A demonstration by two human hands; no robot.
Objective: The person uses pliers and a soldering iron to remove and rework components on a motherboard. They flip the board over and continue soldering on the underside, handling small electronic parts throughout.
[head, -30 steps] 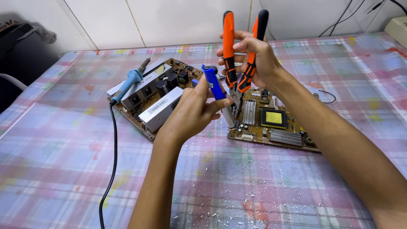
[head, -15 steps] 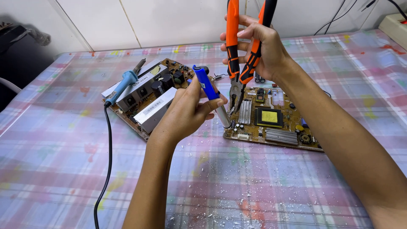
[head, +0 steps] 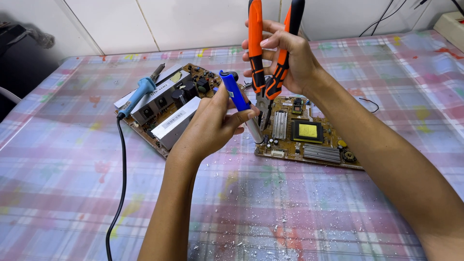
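My left hand point(head: 212, 123) grips a blue-handled soldering iron point(head: 236, 94) like a pen, its metal tip slanting down to the near left corner of a brown circuit board point(head: 309, 133). My right hand point(head: 290, 55) holds orange-and-black pliers point(head: 263, 63) upright, handles up, with the jaws pointing down at the same corner of the board. Both tool tips meet close together just above that board edge.
A second circuit board point(head: 169, 108) with silver heat sinks and black capacitors lies to the left; another blue soldering iron point(head: 140, 92) rests on it, its black cord point(head: 121, 174) running toward me. The plaid tablecloth point(head: 72, 193) has small debris in front. White tiled wall behind.
Both hands and their tools have shifted slightly up and right in view as the camera moved closer. The soldering iron tip has come down nearer the board corner.
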